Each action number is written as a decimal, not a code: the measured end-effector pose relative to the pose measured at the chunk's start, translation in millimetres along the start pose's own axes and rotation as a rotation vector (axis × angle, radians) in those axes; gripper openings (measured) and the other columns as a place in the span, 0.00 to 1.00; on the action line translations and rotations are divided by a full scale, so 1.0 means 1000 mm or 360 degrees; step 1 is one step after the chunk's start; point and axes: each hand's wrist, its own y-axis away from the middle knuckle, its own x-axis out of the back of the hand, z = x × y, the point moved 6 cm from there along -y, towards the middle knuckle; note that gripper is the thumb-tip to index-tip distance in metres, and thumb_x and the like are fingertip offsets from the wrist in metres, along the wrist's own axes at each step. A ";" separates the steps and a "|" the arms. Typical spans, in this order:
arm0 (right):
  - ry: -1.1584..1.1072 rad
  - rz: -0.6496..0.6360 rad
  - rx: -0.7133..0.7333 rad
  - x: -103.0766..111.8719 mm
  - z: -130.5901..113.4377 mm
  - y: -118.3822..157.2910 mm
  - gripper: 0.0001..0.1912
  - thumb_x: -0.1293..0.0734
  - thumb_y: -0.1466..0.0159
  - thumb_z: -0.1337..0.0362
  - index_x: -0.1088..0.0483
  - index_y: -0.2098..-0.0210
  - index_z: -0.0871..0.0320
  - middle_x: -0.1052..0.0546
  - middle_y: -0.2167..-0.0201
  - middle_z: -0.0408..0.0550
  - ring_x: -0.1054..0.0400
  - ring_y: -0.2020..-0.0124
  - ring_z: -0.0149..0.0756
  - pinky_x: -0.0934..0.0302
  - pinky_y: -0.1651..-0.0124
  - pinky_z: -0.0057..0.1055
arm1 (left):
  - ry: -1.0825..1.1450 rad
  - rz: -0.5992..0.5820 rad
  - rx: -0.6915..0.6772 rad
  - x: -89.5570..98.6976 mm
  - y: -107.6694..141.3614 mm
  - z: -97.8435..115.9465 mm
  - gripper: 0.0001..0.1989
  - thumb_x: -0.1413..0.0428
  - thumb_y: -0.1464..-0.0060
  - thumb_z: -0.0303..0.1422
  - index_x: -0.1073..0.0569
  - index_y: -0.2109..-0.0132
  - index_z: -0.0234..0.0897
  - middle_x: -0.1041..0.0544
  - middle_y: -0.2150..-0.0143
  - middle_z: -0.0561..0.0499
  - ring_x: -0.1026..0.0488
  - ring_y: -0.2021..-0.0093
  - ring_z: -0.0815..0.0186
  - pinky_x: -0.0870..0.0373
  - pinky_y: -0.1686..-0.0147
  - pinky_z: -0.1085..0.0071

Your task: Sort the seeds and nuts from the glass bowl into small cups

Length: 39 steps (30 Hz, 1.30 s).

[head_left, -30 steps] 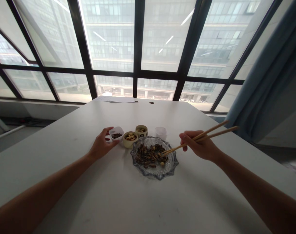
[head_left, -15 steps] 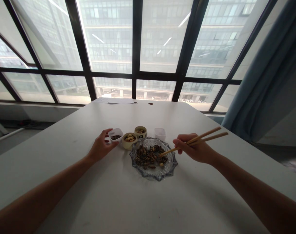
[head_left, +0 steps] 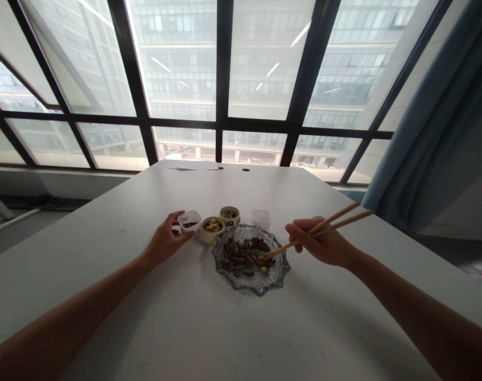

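My right hand [head_left: 318, 239] is closed around a pair of wooden chopsticks [head_left: 336, 218]. Their tips reach down among the striped sunflower seeds [head_left: 235, 253] in a scalloped glass bowl [head_left: 260, 288]. A pale round nut [head_left: 263, 270] lies near the front of that bowl. At the left, my left hand [head_left: 167, 238] grips a small white plastic cup [head_left: 190, 217] between thumb and fingers; dark bits lie in its bottom. Right beside this cup stands a cream round pot [head_left: 207, 237] with pale nuts in it.
Behind the glass bowl stand a second cream pot [head_left: 229, 218] with nuts and another small white cup [head_left: 261, 219]. Papers [head_left: 187, 165] lie at the far edge of the white table [head_left: 177, 328]. A blue curtain [head_left: 419, 137] hangs at the right, by the windows.
My right hand and the chopsticks have shifted slightly right, and the tips still sit among the seeds. My left hand keeps its grip on the white cup.
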 end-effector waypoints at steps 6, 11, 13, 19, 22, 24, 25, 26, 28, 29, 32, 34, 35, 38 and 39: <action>0.0049 -0.0030 0.0030 0.000 -0.003 0.000 0.27 0.40 0.31 0.47 0.31 0.79 0.59 0.28 0.85 0.46 0.36 0.84 0.28 0.44 0.81 0.24 | -0.0004 -0.0013 0.0024 0.001 0.000 0.000 0.41 0.38 0.57 0.53 0.33 0.41 0.34 0.23 0.56 0.41 0.22 0.61 0.58 0.22 0.61 0.60; 0.0073 0.0006 0.0073 0.001 -0.005 0.000 0.26 0.40 0.31 0.49 0.31 0.80 0.59 0.30 0.86 0.44 0.38 0.84 0.28 0.47 0.81 0.24 | -0.0027 -0.0005 0.0005 0.001 0.000 0.001 0.40 0.38 0.57 0.53 0.33 0.41 0.34 0.23 0.55 0.40 0.23 0.57 0.56 0.22 0.59 0.59; 0.0063 -0.0002 0.0074 0.000 -0.004 0.000 0.26 0.40 0.31 0.50 0.31 0.79 0.59 0.29 0.85 0.45 0.38 0.84 0.28 0.46 0.81 0.24 | -0.0042 0.0003 -0.0008 0.001 0.000 0.001 0.40 0.38 0.57 0.53 0.33 0.41 0.34 0.22 0.56 0.41 0.23 0.56 0.55 0.22 0.59 0.59; 0.0030 -0.0017 0.0062 -0.001 -0.001 0.000 0.26 0.40 0.31 0.50 0.30 0.78 0.59 0.28 0.84 0.46 0.37 0.83 0.29 0.45 0.80 0.24 | -0.0033 -0.0025 0.0004 0.001 0.000 -0.001 0.41 0.39 0.56 0.54 0.34 0.40 0.34 0.23 0.55 0.40 0.23 0.58 0.57 0.22 0.60 0.59; 0.0046 -0.0025 0.0072 -0.002 -0.001 0.001 0.26 0.40 0.31 0.50 0.31 0.79 0.60 0.30 0.85 0.45 0.38 0.84 0.28 0.47 0.81 0.24 | -0.0025 -0.0018 0.0017 0.000 0.000 -0.001 0.42 0.39 0.57 0.54 0.33 0.40 0.33 0.23 0.55 0.40 0.24 0.56 0.56 0.23 0.59 0.59; 0.0045 -0.0027 0.0068 -0.003 -0.001 0.001 0.26 0.39 0.31 0.49 0.31 0.79 0.60 0.30 0.86 0.45 0.39 0.84 0.27 0.48 0.81 0.24 | -0.0023 -0.0011 0.0020 0.000 0.000 -0.003 0.42 0.39 0.57 0.54 0.33 0.40 0.33 0.23 0.55 0.40 0.24 0.56 0.56 0.23 0.59 0.59; 0.0041 -0.0028 0.0061 -0.004 0.000 0.001 0.26 0.39 0.31 0.49 0.31 0.79 0.60 0.29 0.85 0.45 0.39 0.84 0.28 0.47 0.81 0.24 | -0.0023 -0.0013 0.0020 0.000 0.000 -0.003 0.42 0.38 0.57 0.54 0.34 0.40 0.33 0.23 0.55 0.40 0.24 0.56 0.56 0.23 0.59 0.59; 0.0035 -0.0029 0.0054 -0.004 0.000 0.000 0.26 0.40 0.31 0.49 0.31 0.79 0.60 0.29 0.85 0.45 0.38 0.84 0.28 0.47 0.81 0.24 | -0.0022 -0.0014 0.0017 -0.001 0.000 -0.004 0.42 0.38 0.57 0.54 0.34 0.40 0.33 0.23 0.55 0.41 0.23 0.57 0.56 0.23 0.59 0.59; 0.0023 -0.0024 0.0047 -0.005 0.000 0.000 0.26 0.40 0.31 0.49 0.30 0.78 0.60 0.28 0.84 0.46 0.37 0.83 0.28 0.46 0.81 0.24 | -0.0019 -0.0014 0.0010 -0.001 -0.001 -0.005 0.42 0.38 0.57 0.54 0.33 0.40 0.33 0.23 0.55 0.41 0.24 0.56 0.56 0.23 0.58 0.59; 0.0018 -0.0020 0.0048 -0.005 0.000 0.000 0.26 0.40 0.31 0.49 0.30 0.78 0.60 0.27 0.84 0.47 0.37 0.83 0.28 0.46 0.81 0.24 | -0.0019 -0.0014 0.0011 -0.001 -0.001 -0.005 0.42 0.38 0.57 0.54 0.33 0.40 0.33 0.23 0.55 0.40 0.24 0.56 0.56 0.23 0.58 0.59; 0.0007 -0.0013 0.0065 -0.004 0.000 0.000 0.26 0.40 0.30 0.49 0.30 0.78 0.60 0.27 0.84 0.46 0.36 0.83 0.29 0.45 0.80 0.24 | -0.0027 -0.0021 0.0025 0.000 0.000 -0.005 0.42 0.38 0.57 0.54 0.34 0.40 0.33 0.23 0.54 0.40 0.24 0.55 0.55 0.23 0.57 0.59; 0.0003 -0.0008 0.0067 -0.004 0.000 0.000 0.26 0.40 0.30 0.49 0.30 0.78 0.59 0.27 0.84 0.46 0.36 0.83 0.29 0.44 0.80 0.24 | -0.0032 -0.0027 0.0033 0.000 0.000 -0.004 0.43 0.38 0.57 0.54 0.34 0.40 0.32 0.23 0.55 0.40 0.24 0.56 0.55 0.23 0.58 0.59; 0.0001 -0.0004 0.0063 -0.004 0.001 0.000 0.26 0.40 0.31 0.49 0.30 0.78 0.59 0.27 0.85 0.46 0.36 0.83 0.29 0.45 0.80 0.24 | -0.0032 -0.0031 0.0037 0.000 0.000 -0.004 0.43 0.38 0.57 0.54 0.34 0.39 0.32 0.23 0.55 0.39 0.24 0.56 0.55 0.23 0.58 0.58; -0.0025 -0.0001 0.0036 -0.005 0.002 0.000 0.27 0.40 0.31 0.48 0.30 0.78 0.60 0.27 0.85 0.46 0.36 0.83 0.29 0.46 0.81 0.24 | -0.0018 -0.0037 0.0038 -0.001 0.000 -0.003 0.43 0.38 0.57 0.54 0.34 0.39 0.32 0.23 0.54 0.39 0.24 0.56 0.55 0.23 0.58 0.59; -0.0039 0.0001 0.0024 -0.005 0.002 0.000 0.27 0.40 0.31 0.47 0.30 0.78 0.60 0.27 0.85 0.46 0.36 0.83 0.28 0.46 0.81 0.24 | -0.0013 -0.0036 0.0033 -0.001 0.000 -0.003 0.43 0.38 0.57 0.54 0.34 0.39 0.32 0.23 0.54 0.39 0.24 0.55 0.55 0.23 0.58 0.59</action>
